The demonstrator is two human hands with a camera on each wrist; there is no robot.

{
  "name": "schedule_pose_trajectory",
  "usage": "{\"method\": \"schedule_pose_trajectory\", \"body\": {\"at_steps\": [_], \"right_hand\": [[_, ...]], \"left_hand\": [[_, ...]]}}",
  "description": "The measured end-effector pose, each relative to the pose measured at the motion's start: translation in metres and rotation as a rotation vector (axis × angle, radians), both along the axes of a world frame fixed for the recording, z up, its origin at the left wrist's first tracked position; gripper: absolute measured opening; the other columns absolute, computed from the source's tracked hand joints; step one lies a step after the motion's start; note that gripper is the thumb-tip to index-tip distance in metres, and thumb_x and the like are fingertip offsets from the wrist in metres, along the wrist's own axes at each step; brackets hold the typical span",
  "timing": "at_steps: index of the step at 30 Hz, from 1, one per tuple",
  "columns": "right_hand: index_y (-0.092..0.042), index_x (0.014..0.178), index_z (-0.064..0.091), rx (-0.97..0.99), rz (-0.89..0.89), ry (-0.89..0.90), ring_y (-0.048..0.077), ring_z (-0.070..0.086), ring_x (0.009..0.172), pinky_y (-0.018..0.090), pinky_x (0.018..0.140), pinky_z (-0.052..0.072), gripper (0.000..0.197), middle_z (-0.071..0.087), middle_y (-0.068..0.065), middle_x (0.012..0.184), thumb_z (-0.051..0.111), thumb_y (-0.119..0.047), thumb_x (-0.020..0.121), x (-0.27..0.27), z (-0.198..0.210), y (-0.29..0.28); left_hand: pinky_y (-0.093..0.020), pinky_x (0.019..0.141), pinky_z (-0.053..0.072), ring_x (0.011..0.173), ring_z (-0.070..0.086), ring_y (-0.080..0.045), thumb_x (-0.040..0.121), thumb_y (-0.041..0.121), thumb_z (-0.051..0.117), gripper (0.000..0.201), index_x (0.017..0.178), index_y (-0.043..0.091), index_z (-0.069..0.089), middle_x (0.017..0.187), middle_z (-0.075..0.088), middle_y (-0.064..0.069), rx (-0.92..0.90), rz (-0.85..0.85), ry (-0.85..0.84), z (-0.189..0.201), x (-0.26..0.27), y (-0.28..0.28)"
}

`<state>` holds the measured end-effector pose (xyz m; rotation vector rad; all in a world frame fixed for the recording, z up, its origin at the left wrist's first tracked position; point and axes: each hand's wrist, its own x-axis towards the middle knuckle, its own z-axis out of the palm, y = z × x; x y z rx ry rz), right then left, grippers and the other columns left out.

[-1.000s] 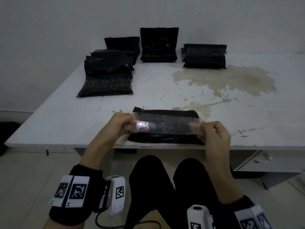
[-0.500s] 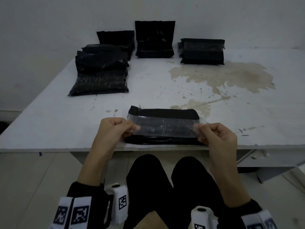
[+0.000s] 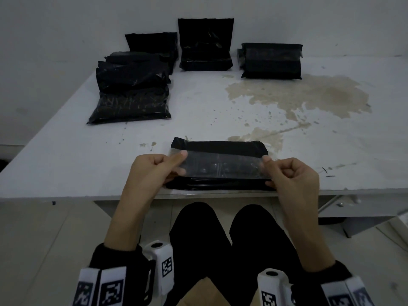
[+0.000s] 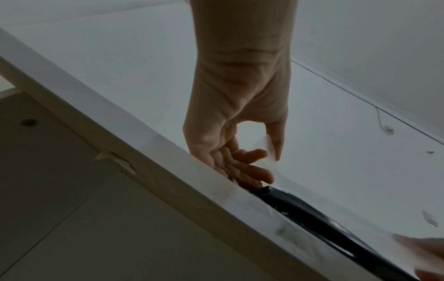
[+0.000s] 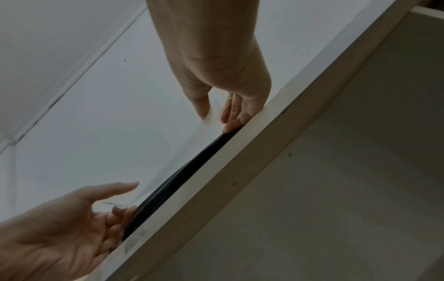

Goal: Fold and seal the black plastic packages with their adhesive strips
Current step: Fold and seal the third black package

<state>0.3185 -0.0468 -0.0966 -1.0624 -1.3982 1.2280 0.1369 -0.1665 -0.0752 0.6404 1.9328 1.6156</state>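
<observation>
A black plastic package (image 3: pixel 220 146) lies flat at the table's front edge (image 3: pixel 66 195). Over its near half I hold a translucent strip (image 3: pixel 223 166) stretched level between both hands. My left hand (image 3: pixel 182 163) pinches the strip's left end between thumb and fingers. My right hand (image 3: pixel 267 171) pinches the right end the same way. In the left wrist view the left hand (image 4: pixel 269 157) holds the strip's pale corner just above the package (image 4: pixel 312 214). The right wrist view shows the right hand (image 5: pixel 213 114) pinching the other corner beside the package (image 5: pixel 182 176).
Several black packages are stacked at the back left (image 3: pixel 132 91). Two more lean against the wall (image 3: pixel 205 47), and one lies at the back right (image 3: pixel 271 60). A brown stain (image 3: pixel 298 96) covers the table's right middle. My knees are below the front edge.
Both hands kept their pinch on the strip and lowered it slightly toward the package. The strip now lies flatter and the bright glare near its left end is gone.
</observation>
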Motion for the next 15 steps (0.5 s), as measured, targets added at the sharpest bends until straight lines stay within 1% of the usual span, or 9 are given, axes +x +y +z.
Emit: {"method": "schedule_pose_trajectory", "body": {"at_steps": [1,2,3,5,8,10,11,15], "right_hand": [[-0.012,0.067,0.059,0.011,-0.006,-0.007,0.013,0.061,0.058,0.028,0.063,0.054,0.021,0.065,0.003,0.061,0.07,-0.024,0.081,0.0,-0.001,-0.001],[-0.012,0.066,0.059,0.019,-0.013,-0.009,0.011,0.06,0.056,0.027,0.062,0.053,0.02,0.064,-0.002,0.057,0.07,-0.022,0.08,0.0,-0.002,-0.001],[-0.012,0.066,0.059,0.025,-0.019,-0.009,0.009,0.058,0.054,0.025,0.06,0.052,0.02,0.063,-0.004,0.053,0.071,-0.02,0.08,0.0,-0.004,0.0],[-0.014,0.065,0.058,0.037,-0.03,-0.009,0.008,0.057,0.052,0.021,0.058,0.051,0.02,0.062,-0.007,0.051,0.072,-0.017,0.079,0.0,-0.006,0.0],[-0.015,0.064,0.058,0.064,-0.042,-0.011,0.011,0.059,0.054,0.019,0.056,0.05,0.02,0.062,-0.004,0.054,0.073,-0.014,0.078,-0.002,-0.008,0.001],[-0.014,0.065,0.059,0.084,-0.045,-0.018,0.012,0.059,0.055,0.019,0.056,0.051,0.019,0.064,0.002,0.06,0.073,-0.014,0.078,-0.003,-0.009,0.0],[-0.013,0.066,0.06,0.094,-0.046,-0.023,0.011,0.059,0.055,0.017,0.056,0.051,0.018,0.064,0.003,0.061,0.073,-0.014,0.078,-0.003,-0.008,0.0],[-0.012,0.066,0.061,0.113,-0.043,-0.035,0.009,0.059,0.053,0.014,0.053,0.049,0.017,0.065,0.003,0.062,0.073,-0.013,0.077,-0.004,-0.009,0.001]], "left_hand": [[-0.033,0.082,0.053,0.073,0.063,-0.016,0.081,0.025,0.067,0.029,0.054,0.015,0.067,0.06,0.069,0.001,0.0,0.01,0.024,-0.002,0.001,-0.001],[-0.035,0.084,0.052,0.073,0.063,-0.017,0.08,0.024,0.068,0.034,0.046,0.02,0.065,0.059,0.069,0.002,-0.001,0.021,0.051,-0.004,0.002,-0.002],[-0.035,0.085,0.051,0.072,0.063,-0.018,0.079,0.022,0.069,0.038,0.041,0.022,0.062,0.058,0.068,0.003,-0.002,0.032,0.076,-0.006,0.002,-0.004],[-0.032,0.083,0.051,0.071,0.063,-0.019,0.079,0.021,0.071,0.041,0.039,0.024,0.06,0.056,0.067,0.003,0.003,0.052,0.124,-0.009,0.003,-0.005],[-0.024,0.075,0.05,0.066,0.063,-0.012,0.078,0.022,0.071,0.037,0.044,0.019,0.057,0.056,0.067,0.004,0.014,0.089,0.185,-0.01,0.007,-0.004],[-0.021,0.07,0.049,0.065,0.062,-0.012,0.079,0.023,0.07,0.034,0.05,0.013,0.055,0.057,0.067,0.006,0.014,0.117,0.208,-0.011,0.008,-0.002],[-0.019,0.069,0.048,0.065,0.063,-0.011,0.08,0.023,0.07,0.034,0.051,0.012,0.055,0.057,0.067,0.007,0.014,0.125,0.217,-0.012,0.008,-0.002],[-0.005,0.059,0.044,0.056,0.059,0.002,0.082,0.021,0.068,0.03,0.055,0.01,0.059,0.056,0.066,0.011,0.026,0.132,0.282,-0.014,0.011,-0.003]]}}
